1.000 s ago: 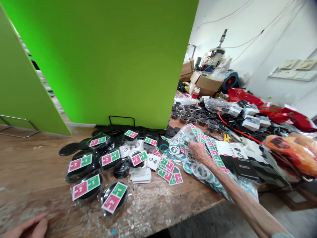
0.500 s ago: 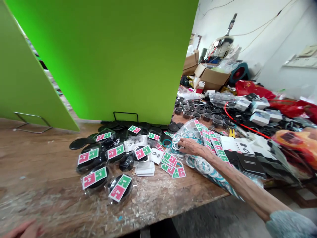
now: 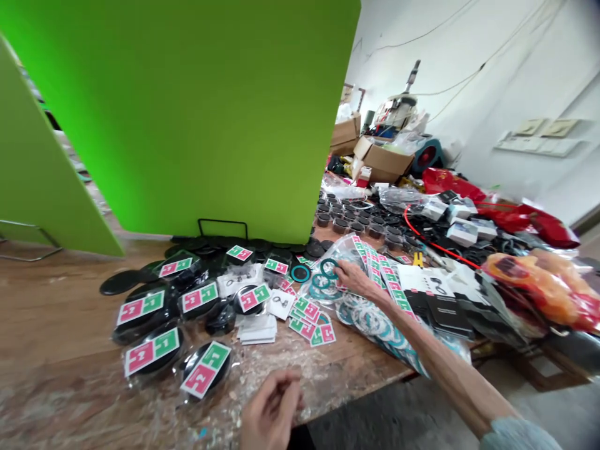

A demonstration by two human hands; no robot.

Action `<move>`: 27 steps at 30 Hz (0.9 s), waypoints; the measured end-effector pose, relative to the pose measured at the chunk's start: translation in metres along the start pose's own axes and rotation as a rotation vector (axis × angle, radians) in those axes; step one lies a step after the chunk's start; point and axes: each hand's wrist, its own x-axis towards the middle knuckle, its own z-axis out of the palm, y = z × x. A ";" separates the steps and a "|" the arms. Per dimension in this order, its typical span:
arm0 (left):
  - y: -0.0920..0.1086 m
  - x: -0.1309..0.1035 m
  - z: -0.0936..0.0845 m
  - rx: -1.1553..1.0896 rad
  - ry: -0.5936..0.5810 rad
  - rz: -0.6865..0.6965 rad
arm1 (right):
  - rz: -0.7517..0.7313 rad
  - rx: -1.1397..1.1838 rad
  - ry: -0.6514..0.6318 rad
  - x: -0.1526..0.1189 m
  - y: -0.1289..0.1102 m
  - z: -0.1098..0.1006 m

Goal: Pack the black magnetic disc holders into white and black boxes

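My right hand (image 3: 355, 279) reaches over a clear plastic bag of rings and pinches a teal ring (image 3: 329, 269) by its edge. White and teal rings (image 3: 365, 317) fill the bag beneath my wrist. My left hand (image 3: 274, 409) is over the front edge of the table, its fingers curled in and nothing visible in them. Left of the bag lie pink-and-green cards (image 3: 309, 317) and another teal ring (image 3: 300, 272). A stack of white cards (image 3: 257, 330) sits farther left, beside black discs in clear bags (image 3: 205, 369) with pink-and-green labels.
A tall green board (image 3: 210, 125) on a wire stand rises behind the discs. Strips of pink-and-green labels (image 3: 394, 289) and black packets (image 3: 444, 310) lie to the right. Farther back are black round parts (image 3: 349, 215), a red tube (image 3: 434, 245) and an open carton (image 3: 385, 161).
My left hand has come in from the lower left to the front middle of the table. My right hand has lifted a teal ring slightly. The view has shifted right.
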 end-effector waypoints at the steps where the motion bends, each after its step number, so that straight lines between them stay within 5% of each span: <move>1: 0.003 0.008 0.011 -0.042 -0.057 -0.043 | -0.026 0.062 -0.033 -0.010 -0.005 -0.001; 7: 0.004 0.049 0.050 -0.472 -0.156 -0.191 | -0.195 0.236 -0.188 -0.067 -0.045 0.018; 12: -0.018 0.067 0.037 -0.459 -0.015 -0.309 | -0.048 0.021 -0.028 -0.026 -0.019 0.024; 17: -0.019 0.068 0.032 -0.451 -0.020 -0.285 | -0.081 -0.146 -0.178 0.023 0.014 0.013; 27: -0.019 0.065 0.035 -0.456 -0.064 -0.270 | -0.083 -0.157 -0.272 0.023 0.026 0.011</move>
